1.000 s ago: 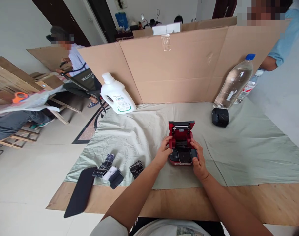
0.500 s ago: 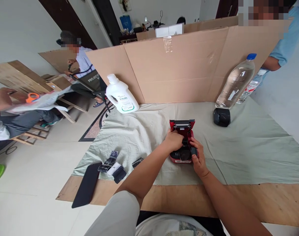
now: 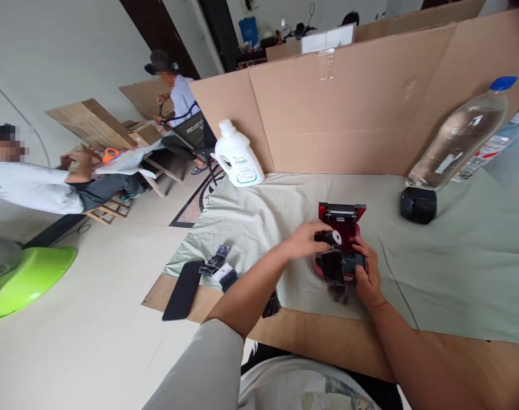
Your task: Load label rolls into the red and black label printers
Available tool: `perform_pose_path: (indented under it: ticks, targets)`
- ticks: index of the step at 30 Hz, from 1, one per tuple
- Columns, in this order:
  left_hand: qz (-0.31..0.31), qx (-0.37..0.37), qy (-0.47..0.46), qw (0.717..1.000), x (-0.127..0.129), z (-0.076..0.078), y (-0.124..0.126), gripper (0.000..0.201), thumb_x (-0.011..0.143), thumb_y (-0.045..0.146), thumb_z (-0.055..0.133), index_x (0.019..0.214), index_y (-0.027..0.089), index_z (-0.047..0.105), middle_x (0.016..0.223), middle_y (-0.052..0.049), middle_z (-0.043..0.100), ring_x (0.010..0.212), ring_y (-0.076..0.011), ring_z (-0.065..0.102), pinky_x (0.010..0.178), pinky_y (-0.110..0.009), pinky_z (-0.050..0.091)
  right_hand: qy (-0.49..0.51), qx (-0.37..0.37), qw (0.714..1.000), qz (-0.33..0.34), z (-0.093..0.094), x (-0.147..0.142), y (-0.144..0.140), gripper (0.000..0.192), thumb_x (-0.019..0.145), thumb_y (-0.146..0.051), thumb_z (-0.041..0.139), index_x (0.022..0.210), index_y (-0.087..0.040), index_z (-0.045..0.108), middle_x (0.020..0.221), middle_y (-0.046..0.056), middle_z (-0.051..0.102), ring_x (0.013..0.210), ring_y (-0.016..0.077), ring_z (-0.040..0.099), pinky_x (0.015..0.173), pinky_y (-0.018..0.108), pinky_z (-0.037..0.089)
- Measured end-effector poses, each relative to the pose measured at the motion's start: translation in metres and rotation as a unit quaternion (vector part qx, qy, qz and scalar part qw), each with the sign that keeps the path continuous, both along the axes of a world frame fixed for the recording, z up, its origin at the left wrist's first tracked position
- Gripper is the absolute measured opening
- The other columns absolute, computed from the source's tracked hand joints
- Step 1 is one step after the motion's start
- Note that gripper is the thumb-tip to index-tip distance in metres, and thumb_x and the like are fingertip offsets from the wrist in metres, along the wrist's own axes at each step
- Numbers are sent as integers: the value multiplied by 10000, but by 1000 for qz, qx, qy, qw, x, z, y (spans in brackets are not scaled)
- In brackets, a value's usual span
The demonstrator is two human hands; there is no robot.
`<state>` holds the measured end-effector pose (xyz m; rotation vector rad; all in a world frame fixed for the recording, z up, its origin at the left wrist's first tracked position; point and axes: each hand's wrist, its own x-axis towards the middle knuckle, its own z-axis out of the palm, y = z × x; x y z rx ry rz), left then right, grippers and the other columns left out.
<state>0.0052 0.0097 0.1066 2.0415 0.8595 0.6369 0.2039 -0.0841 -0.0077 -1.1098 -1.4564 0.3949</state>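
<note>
A small red-and-black label printer (image 3: 349, 234) stands on the cloth with its lid (image 3: 343, 208) raised. Just above its inside, my left hand (image 3: 305, 239) grips a small black roll (image 3: 326, 238) with a white core end showing. A dark glossy strip (image 3: 333, 269) trails from the roll over the printer's front and is blurred at its lower end. My right hand (image 3: 369, 278) holds the printer's right side, thumb at the front and fingers along the edge. The roll's far side is hidden by my left fingers.
Left of my forearm lie a black phone-like slab (image 3: 182, 290) and crumpled black-and-white strips (image 3: 217, 260). A white jug (image 3: 241, 159), a large water bottle (image 3: 460, 139) and a black object (image 3: 418, 205) stand before a cardboard wall (image 3: 345, 125). Two people sit at the left.
My left hand has come up out of the printer with the black roll, its strip trailing. My right hand still holds the printer's side. The camera view has turned left.
</note>
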Motion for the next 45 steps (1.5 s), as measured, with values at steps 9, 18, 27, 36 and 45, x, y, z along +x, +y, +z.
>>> perform_pose_path:
  ticks: [9, 18, 27, 36, 45]
  targets:
    - [156, -66, 329, 929, -168, -16, 20, 447, 703, 202, 567, 1134, 182, 687, 1170, -80, 677, 1083, -287, 615, 950, -371, 480, 28, 15, 999, -8, 0, -3, 2, 383, 922, -450, 443, 1188, -210, 576, 1384, 125, 527, 1293, 326, 478, 1063, 610, 364]
    - [186, 92, 435, 876, -155, -37, -27, 316, 822, 185, 559, 1124, 196, 648, 1160, -101, 642, 1149, -284, 550, 986, -405, 433, 14, 9, 1000, -11, -6, -1, 3, 394, 922, -459, 438, 1202, -214, 569, 1400, 126, 518, 1300, 333, 475, 1057, 622, 370]
    - [37, -86, 353, 931, -127, -19, -52, 333, 719, 175, 639, 1051, 163, 647, 994, -74, 665, 933, -249, 612, 821, -346, 478, 1, 11, 1000, -12, -2, -3, 0, 371, 936, -418, 436, 1223, -217, 558, 1395, 125, 519, 1290, 317, 473, 1060, 589, 370]
    - [-145, -152, 19, 978, -20, 38, -13, 339, 812, 265, 651, 1137, 179, 601, 1148, -87, 660, 1044, -206, 613, 889, -321, 483, 2, 5, 1000, -4, 0, -2, 0, 354, 947, -416, 436, 1242, -245, 534, 1409, 113, 503, 1297, 314, 460, 1059, 586, 368]
    - [-54, 135, 435, 889, 74, 4, 18, 216, 792, 254, 627, 987, 168, 661, 1028, -98, 731, 1050, -302, 650, 1022, -476, 396, 26, 0, 1000, 16, 0, -1, 0, 442, 937, -409, 468, 1350, -254, 450, 1427, 119, 471, 1322, 300, 436, 1097, 572, 352]
